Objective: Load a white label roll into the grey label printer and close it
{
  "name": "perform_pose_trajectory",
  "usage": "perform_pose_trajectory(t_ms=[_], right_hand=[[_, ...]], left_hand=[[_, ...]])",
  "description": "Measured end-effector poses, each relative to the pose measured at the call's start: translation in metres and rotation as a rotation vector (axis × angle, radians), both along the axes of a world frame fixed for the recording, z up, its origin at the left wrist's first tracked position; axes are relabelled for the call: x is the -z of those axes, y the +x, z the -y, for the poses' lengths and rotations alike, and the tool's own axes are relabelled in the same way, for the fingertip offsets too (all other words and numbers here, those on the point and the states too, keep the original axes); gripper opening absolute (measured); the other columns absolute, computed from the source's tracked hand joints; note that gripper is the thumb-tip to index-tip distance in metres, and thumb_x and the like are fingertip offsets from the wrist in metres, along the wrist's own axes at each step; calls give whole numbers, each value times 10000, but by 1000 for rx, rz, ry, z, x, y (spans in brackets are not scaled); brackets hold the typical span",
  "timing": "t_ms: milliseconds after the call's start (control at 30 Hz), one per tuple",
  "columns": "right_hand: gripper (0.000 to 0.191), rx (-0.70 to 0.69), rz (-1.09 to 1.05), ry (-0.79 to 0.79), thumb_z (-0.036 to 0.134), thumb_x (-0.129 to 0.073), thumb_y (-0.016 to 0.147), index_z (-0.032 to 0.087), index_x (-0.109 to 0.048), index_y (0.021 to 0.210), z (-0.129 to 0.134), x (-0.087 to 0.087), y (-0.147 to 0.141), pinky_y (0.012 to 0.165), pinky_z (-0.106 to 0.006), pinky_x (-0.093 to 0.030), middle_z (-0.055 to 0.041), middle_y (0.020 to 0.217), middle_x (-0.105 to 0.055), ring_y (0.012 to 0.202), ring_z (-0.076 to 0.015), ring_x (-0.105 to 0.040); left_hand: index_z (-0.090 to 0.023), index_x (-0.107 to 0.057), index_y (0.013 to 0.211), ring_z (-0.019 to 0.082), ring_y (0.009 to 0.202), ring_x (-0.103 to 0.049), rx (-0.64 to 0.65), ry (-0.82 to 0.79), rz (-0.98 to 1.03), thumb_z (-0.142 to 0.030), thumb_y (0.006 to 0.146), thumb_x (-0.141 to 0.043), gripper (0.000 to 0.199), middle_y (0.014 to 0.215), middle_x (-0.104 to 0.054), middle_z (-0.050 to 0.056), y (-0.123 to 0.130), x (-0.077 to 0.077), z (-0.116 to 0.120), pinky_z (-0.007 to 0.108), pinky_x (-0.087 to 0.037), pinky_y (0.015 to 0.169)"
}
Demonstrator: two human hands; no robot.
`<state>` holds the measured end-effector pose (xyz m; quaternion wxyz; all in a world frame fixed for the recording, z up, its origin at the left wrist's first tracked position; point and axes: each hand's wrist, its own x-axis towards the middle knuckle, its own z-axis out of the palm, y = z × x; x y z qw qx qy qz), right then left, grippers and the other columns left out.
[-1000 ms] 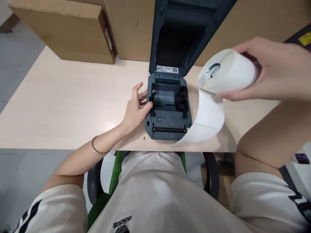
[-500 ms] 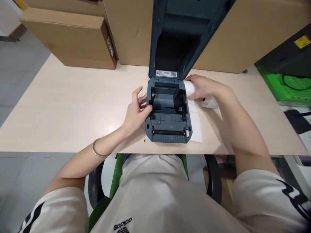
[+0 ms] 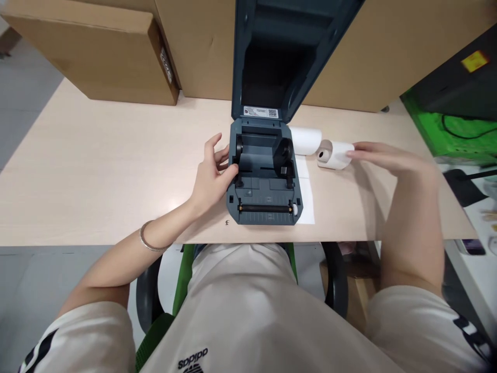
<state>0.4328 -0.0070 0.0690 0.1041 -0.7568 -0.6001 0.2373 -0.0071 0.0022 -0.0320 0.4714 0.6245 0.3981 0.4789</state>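
A dark blue-grey printer [image 3: 264, 184] stands on the table with its lid [image 3: 287, 52] raised and its roll bay bare. My left hand [image 3: 213, 173] holds the printer's left side, thumb on the rim and the other fingers apart. Right of the printer lies a white paper roll [image 3: 306, 141], with a strip of paper [image 3: 306, 199] reaching toward the front edge. Beside it is a smaller white roll [image 3: 337, 155] with a dark-centred core. My right hand [image 3: 378, 155] touches the right end of this smaller roll, fingers stretched out rather than wrapped round it.
A cardboard box [image 3: 89, 57] sits at the back left of the table [image 3: 97, 171], and larger cardboard [image 3: 368, 57] stands behind the printer. To the right are a green surface [image 3: 430, 129] with a black cable and a phone [image 3: 472, 246].
My right hand has left the larger white roll and moved right to the smaller one. The larger roll now shows fully beside the printer. My left hand keeps its place on the printer.
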Motion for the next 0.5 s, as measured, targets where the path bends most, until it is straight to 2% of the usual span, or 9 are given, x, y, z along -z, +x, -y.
perform_pose_trajectory(t_ms=[33,67,133,200,267,367,500], right_hand=[[218,-15,-85,-32,392,-839,958,201,-807,1059,2,7,-2,950,-437,-598,-181,1194,-834,1014,-270,-764],[249,-23,-162,-44,319,-886,896,210,-807,1106,3,14,-5,946,-415,-602,-162,1222,-833,1024,-260,-762],[443,-16,-269,0,224,-962,768,212,-798,1180,2,31,-15,929,-379,-605,-150,1278,-820,1060,-257,-754],[535,32,-329,96,195,-1003,686,202,-790,1177,1,45,-22,926,-370,-602,-154,1279,-808,1075,-258,-733],[526,104,-371,186,222,-1018,662,204,-786,1134,0,57,-23,912,-383,-604,-135,1201,-810,1032,-254,-713],[460,217,-430,279,323,-1038,629,215,-794,1004,2,67,-16,812,-409,-596,-116,1038,-802,947,-267,-688],[455,289,-534,446,443,-1008,579,258,-737,895,1,63,-5,807,-466,-583,-119,963,-763,946,-307,-686]], left_hand=[[-333,-373,1654,278,1361,-784,-3,-4,4,-427,955,-777,813,1498,-802,97,0,0,0,489,-654,1161],[-326,-375,1653,278,1364,-783,-3,-5,7,-415,948,-776,816,1493,-805,99,0,-1,-1,486,-657,1156],[-317,-373,1654,275,1358,-787,0,-3,9,-400,940,-770,821,1496,-804,101,1,-1,-1,480,-663,1148],[-311,-368,1655,273,1357,-790,5,4,5,-398,939,-764,823,1497,-803,105,1,-2,-2,477,-665,1146],[-308,-367,1654,279,1368,-786,8,8,-2,-398,943,-758,816,1493,-803,111,1,-2,-2,484,-666,1146],[-313,-365,1658,288,1383,-779,10,12,-7,-402,950,-754,812,1492,-801,117,0,0,-2,503,-662,1155],[-327,-351,1678,281,1343,-791,2,36,-14,-418,966,-755,824,1526,-783,117,0,5,-3,515,-650,1172]])
